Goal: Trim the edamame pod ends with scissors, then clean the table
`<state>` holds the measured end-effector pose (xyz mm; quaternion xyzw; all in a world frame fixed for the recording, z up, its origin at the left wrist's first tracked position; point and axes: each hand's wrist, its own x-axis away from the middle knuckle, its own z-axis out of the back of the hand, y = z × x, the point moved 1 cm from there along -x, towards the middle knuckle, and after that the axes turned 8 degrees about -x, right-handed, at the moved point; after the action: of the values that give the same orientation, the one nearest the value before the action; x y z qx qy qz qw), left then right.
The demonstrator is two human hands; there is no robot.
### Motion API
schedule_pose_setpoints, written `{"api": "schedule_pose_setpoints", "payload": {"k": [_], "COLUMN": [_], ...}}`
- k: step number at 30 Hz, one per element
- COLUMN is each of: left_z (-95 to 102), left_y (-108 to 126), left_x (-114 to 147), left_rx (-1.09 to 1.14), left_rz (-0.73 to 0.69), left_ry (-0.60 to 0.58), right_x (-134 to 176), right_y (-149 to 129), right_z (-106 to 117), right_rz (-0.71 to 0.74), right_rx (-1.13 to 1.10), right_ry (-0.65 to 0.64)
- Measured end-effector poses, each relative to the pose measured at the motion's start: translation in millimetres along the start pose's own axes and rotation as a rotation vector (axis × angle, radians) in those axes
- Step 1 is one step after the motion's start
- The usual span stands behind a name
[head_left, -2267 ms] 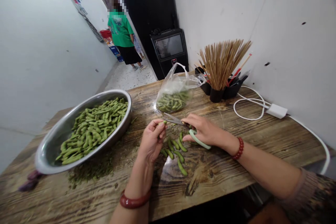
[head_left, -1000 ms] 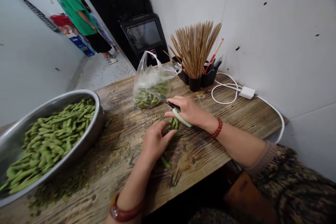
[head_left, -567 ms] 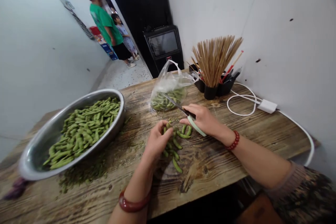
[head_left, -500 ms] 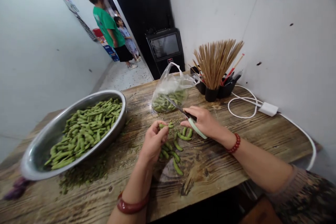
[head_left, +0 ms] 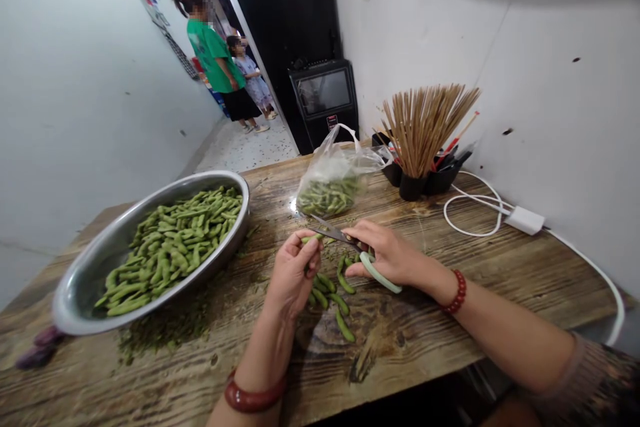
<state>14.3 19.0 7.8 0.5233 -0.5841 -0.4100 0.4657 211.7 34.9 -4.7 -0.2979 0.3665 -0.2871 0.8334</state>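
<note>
A slim green pod [head_left: 313, 238] sits pinched in the left fingers [head_left: 306, 256], the right fingers [head_left: 364, 233] clasping metal, pale-green-handled scissors [head_left: 336, 233].

A red bangle [head_left: 254, 400], beaded bracelet [head_left: 460, 293] and seemingly patterned sleeve [head_left: 593, 380] are worn.

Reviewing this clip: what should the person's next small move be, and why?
Probably a gentle squeeze of the scissors, if the green pod is lined up. The right hand holds them with blades seemingly parted, while the left hand pinches the pod close to them. Whether blade and pod touch is unclear.
</note>
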Motion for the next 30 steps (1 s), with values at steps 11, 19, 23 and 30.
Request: {"api": "schedule_pose_setpoints", "payload": {"k": [11,19,23,30], "left_z": [0.0,5.0,3.1,0.5], "left_y": [-0.9,1.4,2.7,-2.5], "left_x": [1.1,-2.5,-0.5,1.4], "left_rx": [0.034,0.065,-0.071,-0.342], "left_rz": [0.024,-0.036,-0.051,-0.073], "left_ry": [-0.004,0.044,-0.001,-0.070], "right_x": [0.3,0.1,-0.9,0.7], "right_y": [2.7,8.0,8.1,0.6], "right_z": [-2.1,-3.0,-0.5,0.5], "right_rz": [0.012,0.002,0.005,0.016], "right_rx": [0.023,0.040,0.031,0.015], "right_ry": [0.015,0.029,0.053,-0.019]}}
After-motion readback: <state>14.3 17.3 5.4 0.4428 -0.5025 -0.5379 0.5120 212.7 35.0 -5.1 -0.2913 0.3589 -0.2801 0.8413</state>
